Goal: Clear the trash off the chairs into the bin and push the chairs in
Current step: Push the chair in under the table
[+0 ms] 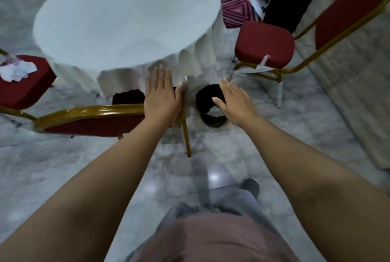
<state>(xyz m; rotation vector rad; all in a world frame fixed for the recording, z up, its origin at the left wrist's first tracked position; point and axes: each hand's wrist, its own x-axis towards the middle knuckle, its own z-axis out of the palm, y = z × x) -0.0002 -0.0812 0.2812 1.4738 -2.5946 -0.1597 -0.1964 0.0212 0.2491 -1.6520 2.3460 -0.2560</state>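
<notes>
The left hand (161,97) lay flat with its fingers (160,76) spread open on the right end of the near chair's gold backrest (90,114), that chair's seat tucked under the cloth-draped round desk (126,18), while the right hand (234,101) hovered with fingers open and empty over the black bin (207,105) on the floor just right of that chair. What the bin held could not be told. Crumpled white trash (16,70) sat on the left chair (23,90), and a white strip (262,64) hung from the front edge of the far right chair (264,44), both chairs standing out from the desk.
</notes>
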